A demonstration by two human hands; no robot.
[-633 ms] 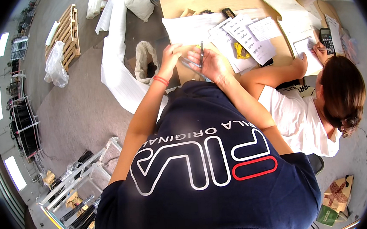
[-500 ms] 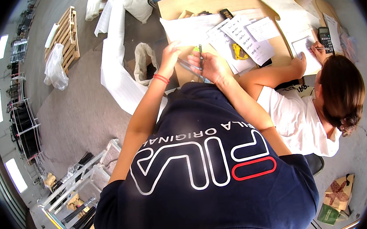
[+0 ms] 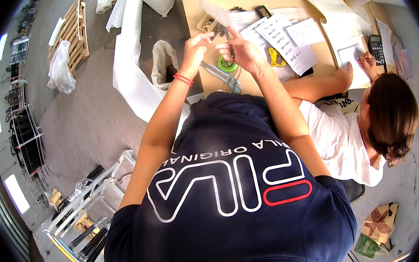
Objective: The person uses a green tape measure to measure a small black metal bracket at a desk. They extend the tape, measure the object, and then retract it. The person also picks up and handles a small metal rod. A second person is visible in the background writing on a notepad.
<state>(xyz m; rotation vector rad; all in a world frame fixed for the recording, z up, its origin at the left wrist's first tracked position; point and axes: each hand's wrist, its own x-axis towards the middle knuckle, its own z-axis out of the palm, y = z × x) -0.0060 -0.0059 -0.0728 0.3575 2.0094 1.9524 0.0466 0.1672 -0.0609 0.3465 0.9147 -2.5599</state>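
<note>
My left hand (image 3: 196, 51), with red bands at the wrist, is raised over the near left part of the desk. Its fingers are bent and apart, and I see nothing held in them. Close beside it is my right hand (image 3: 245, 54), palm partly up, its fingers curled round a dark pen (image 3: 232, 49). A pale, blurred sheet (image 3: 216, 13) slants up from the right fingertips; whether they hold it is unclear. Partly hidden below the right hand, a bright green ring-shaped roll (image 3: 227, 63) lies beside a blue-grey, long-handled tool (image 3: 225, 78).
Beyond my hands are a small box of parts (image 3: 207, 23) and a black handset (image 3: 262, 12). Handwritten sheets (image 3: 286, 43) and a yellow item (image 3: 276, 56) lie rightward. A co-worker (image 3: 347, 135) writes near a calculator (image 3: 376, 50). An open sack (image 3: 162, 63) stands left.
The pale sheet has lifted from the desk and tilted away, uncovering the parts box. My right hand has moved up slightly with the pen, and more of the green roll shows.
</note>
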